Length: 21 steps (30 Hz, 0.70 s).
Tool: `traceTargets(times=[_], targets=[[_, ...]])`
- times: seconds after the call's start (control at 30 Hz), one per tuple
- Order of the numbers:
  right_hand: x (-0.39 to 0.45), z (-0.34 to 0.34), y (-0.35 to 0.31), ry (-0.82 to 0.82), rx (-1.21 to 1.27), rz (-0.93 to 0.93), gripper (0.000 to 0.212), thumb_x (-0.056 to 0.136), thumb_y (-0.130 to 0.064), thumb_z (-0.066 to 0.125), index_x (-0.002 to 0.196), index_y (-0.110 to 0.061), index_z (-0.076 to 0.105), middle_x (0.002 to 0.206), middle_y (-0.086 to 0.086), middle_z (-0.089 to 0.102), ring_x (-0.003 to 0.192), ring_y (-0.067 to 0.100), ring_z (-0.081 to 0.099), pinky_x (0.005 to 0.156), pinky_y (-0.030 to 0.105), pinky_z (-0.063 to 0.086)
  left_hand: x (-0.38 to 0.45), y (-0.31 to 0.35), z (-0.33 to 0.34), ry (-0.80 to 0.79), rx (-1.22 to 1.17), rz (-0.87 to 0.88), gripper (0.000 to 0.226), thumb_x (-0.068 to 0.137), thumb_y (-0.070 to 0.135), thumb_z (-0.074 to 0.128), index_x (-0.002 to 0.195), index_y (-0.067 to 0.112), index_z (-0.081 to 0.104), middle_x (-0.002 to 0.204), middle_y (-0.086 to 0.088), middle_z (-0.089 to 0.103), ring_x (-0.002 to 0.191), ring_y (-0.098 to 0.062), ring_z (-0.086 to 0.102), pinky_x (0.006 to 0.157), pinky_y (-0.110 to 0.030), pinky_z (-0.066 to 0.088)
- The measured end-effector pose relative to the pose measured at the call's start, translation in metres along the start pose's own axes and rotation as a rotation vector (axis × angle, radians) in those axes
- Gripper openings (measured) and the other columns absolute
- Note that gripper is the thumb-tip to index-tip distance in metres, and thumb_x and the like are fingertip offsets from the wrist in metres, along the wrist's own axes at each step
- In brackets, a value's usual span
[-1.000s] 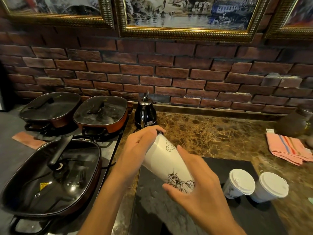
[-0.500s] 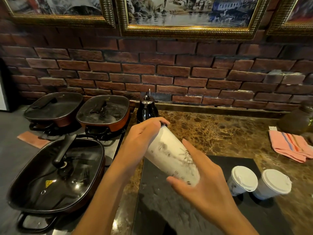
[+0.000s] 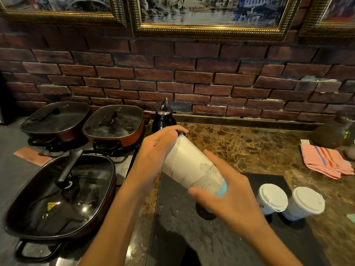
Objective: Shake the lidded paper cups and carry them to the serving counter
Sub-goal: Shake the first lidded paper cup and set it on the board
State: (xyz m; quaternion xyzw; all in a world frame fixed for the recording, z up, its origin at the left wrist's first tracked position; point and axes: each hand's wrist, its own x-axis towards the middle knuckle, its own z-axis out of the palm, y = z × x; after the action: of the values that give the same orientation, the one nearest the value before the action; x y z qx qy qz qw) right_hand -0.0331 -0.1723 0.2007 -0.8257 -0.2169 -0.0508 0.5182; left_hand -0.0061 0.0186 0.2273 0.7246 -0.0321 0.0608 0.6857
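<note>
A tall white paper cup (image 3: 189,166) with a printed drawing lies tilted in the air between both hands, blurred by motion. My left hand (image 3: 155,152) grips its far upper end, where a dark lid edge shows. My right hand (image 3: 228,200) wraps the near lower end. Two more white lidded paper cups (image 3: 272,198) (image 3: 307,201) stand side by side on a black slab (image 3: 192,237) to the right of my hands.
Three lidded dark pans (image 3: 59,194) (image 3: 113,123) (image 3: 55,120) fill the stove at left. A black kettle (image 3: 163,120) stands by the brick wall. A striped pink cloth (image 3: 326,160) and a dark jar (image 3: 330,135) sit on the marble counter (image 3: 249,146) at far right.
The cup held in both hands has shifted slightly and is more blurred now, with its print smeared. The two standing cups have not moved.
</note>
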Motion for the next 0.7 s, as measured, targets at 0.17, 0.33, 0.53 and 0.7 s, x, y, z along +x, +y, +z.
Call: traceTargets(times=[0.17,0.33,0.53,0.7], targets=[[-0.001,-0.007,-0.006,-0.203,0.779,0.451,0.053,0.069,-0.045,0.076,0.118,-0.025,0.068,0.100,0.014,0.072,0.061,0.025,0.065,0.038,0.022,0.043,0.001,0.003,0.001,-0.032,0.021,0.044,0.036,0.090,0.052,0.049,0.111,0.032,0.071,0.113,-0.003,0.071,0.102,-0.031,0.068,0.085,-0.055,0.056],[-0.001,-0.007,-0.007,0.038,-0.311,-0.085,0.080,0.070,-0.058,0.072,0.141,-0.046,0.035,0.121,-0.031,0.048,0.113,-0.007,0.052,0.078,0.015,0.054,0.004,0.000,0.004,0.031,-0.033,-0.020,0.036,0.091,0.048,0.047,0.108,0.030,0.073,0.109,-0.011,0.072,0.100,-0.038,0.069,0.083,-0.057,0.056],[0.001,-0.012,-0.013,-0.194,0.691,0.402,0.047,0.069,-0.043,0.078,0.115,-0.033,0.071,0.096,0.002,0.073,0.066,0.016,0.065,0.041,0.020,0.044,0.003,0.002,0.002,-0.040,-0.024,0.037,0.037,0.094,0.045,0.046,0.114,0.027,0.071,0.114,-0.012,0.071,0.104,-0.036,0.068,0.088,-0.062,0.053],[0.002,-0.011,-0.011,-0.075,0.501,0.384,0.052,0.070,-0.039,0.082,0.119,-0.040,0.063,0.116,0.000,0.067,0.074,0.013,0.070,0.047,0.021,0.051,0.004,-0.003,0.005,-0.007,-0.042,0.004,0.038,0.092,0.047,0.046,0.113,0.027,0.071,0.110,-0.006,0.072,0.098,-0.025,0.071,0.078,-0.050,0.059]])
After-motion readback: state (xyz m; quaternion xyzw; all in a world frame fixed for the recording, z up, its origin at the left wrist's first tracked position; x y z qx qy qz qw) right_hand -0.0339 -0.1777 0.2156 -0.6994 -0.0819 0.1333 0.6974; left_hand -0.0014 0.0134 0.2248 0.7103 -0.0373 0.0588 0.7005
